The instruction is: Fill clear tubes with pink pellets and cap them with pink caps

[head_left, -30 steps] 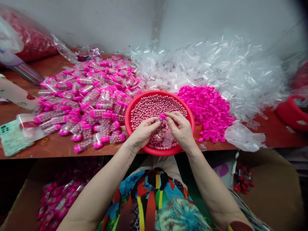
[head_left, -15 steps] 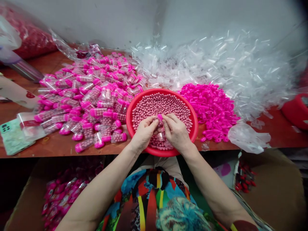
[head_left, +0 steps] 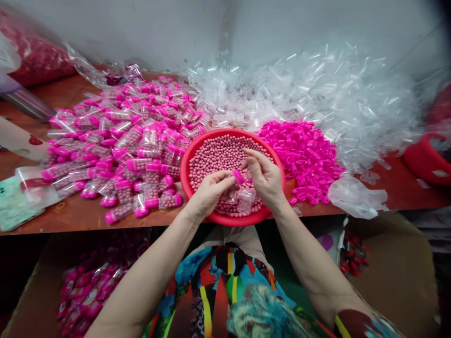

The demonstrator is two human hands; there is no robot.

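A red basin (head_left: 188, 162) full of small pink balls (head_left: 218, 155) sits at the table's front edge. Over it my left hand (head_left: 207, 192) pinches a clear tube with a pink cap (head_left: 238, 177) at its top. My right hand (head_left: 265, 178) is beside it, fingers curled; another clear tube (head_left: 245, 201) shows just under that hand, and I cannot tell whether the fingers hold it. A heap of filled, capped tubes (head_left: 123, 131) lies left of the basin. Loose pink caps (head_left: 303, 150) are piled on its right.
A big heap of empty clear tubes (head_left: 317, 98) runs along the back wall. A clear bag (head_left: 355, 199) lies at the front right, a red container (head_left: 424, 159) at far right. A phone (head_left: 14, 206) lies at front left. Below the table, a box holds more filled tubes (head_left: 88, 286).
My hands were pressed together on the capped tube; now the right hand has drawn slightly away and up. The left hand still pinches the tube.
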